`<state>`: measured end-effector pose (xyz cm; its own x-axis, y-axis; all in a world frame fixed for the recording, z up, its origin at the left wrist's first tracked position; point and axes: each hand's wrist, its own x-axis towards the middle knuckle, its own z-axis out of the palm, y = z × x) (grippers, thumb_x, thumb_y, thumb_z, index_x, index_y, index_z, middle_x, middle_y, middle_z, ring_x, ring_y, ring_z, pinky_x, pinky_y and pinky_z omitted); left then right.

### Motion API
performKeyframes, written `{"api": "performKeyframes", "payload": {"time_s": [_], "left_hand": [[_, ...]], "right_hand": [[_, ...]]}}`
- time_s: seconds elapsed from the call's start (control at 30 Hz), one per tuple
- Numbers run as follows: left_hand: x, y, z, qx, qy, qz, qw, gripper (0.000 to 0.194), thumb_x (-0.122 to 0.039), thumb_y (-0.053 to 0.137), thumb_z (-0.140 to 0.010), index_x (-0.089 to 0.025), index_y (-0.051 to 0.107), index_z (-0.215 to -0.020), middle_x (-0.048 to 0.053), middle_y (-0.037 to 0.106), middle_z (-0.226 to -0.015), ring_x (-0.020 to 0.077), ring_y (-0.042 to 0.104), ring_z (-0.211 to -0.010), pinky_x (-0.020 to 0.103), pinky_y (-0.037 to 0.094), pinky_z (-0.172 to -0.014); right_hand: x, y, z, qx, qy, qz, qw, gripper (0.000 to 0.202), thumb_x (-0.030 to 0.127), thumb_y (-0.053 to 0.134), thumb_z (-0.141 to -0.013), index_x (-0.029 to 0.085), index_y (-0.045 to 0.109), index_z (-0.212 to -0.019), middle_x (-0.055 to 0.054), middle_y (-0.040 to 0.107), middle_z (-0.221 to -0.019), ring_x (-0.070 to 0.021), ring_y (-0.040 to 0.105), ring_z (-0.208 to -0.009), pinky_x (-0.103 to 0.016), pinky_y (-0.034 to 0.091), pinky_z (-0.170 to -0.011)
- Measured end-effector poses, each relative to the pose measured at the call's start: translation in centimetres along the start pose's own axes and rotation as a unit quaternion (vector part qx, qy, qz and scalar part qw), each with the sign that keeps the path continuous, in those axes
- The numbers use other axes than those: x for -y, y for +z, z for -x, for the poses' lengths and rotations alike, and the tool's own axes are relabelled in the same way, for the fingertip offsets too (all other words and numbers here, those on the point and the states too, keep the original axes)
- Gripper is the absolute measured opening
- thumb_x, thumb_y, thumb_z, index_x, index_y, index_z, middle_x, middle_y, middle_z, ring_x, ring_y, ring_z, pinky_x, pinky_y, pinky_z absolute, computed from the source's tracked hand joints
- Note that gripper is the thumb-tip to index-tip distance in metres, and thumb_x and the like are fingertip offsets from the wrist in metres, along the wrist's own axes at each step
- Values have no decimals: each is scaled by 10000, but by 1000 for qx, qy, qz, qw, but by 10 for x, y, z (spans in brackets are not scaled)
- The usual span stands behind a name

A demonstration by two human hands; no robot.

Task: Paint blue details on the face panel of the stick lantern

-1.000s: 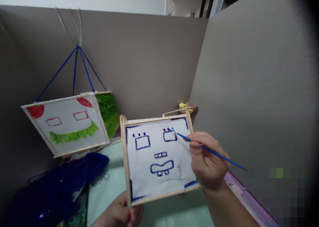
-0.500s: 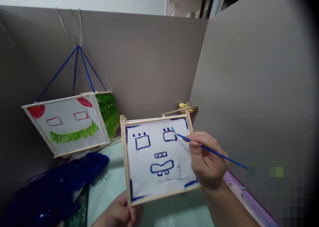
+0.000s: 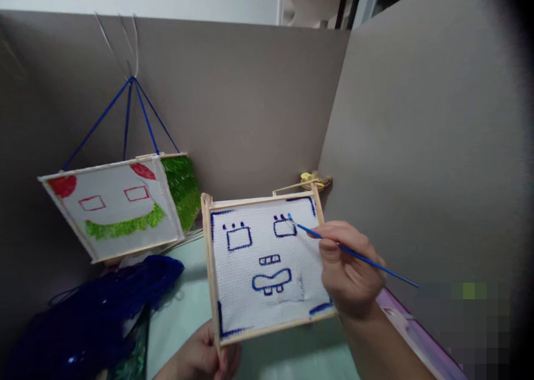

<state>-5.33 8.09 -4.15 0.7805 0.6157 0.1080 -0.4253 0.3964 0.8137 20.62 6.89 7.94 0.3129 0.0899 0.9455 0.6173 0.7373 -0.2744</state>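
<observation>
A stick-framed white panel (image 3: 267,307) is tilted up at the centre, with a blue face and corner marks painted on it. My left hand (image 3: 212,355) is closed round the frame's lower left corner. My right hand (image 3: 352,269) pinches a thin blue paintbrush (image 3: 375,265) from the right side. The brush tip is at the small marks above the painted right-hand rectangle. Part of the frame's lower right corner is hidden behind my right hand.
On the left a box-like piece (image 3: 120,218) with a red and green face hangs from blue cords. Below it lies dark blue yarn (image 3: 95,307). A small yellow item (image 3: 311,178) is behind the frame, and grey partitions (image 3: 250,102) rise around the pale green tabletop (image 3: 179,291).
My right hand and the brush have shifted very slightly to the right. The framed panel and my left hand look the same.
</observation>
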Motion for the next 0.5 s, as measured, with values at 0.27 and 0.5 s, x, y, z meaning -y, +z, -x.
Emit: {"api": "performKeyframes", "payload": {"time_s": [0.27,0.5], "left_hand": [[2,2,0,-9,4,5,1000,206,-210,712,-710,-116,707,-526,1,399,-342,72,394,-367,203,231,-400],[0,1,0,-9,0,1,1000,192,-227,744,-680,-130,722,-516,-5,379,-328,69,410,-370,197,240,-394]], "right_hand": [[-1,-1,-1,30,1,2,1000,154,110,590,-803,200,624,-923,-21,650,-796,-172,623,-765,-344,514,-698],[0,-1,-1,34,-3,15,999,147,124,586,-810,207,621,-926,-19,654,-802,-172,628,-770,-342,517,-705]]}}
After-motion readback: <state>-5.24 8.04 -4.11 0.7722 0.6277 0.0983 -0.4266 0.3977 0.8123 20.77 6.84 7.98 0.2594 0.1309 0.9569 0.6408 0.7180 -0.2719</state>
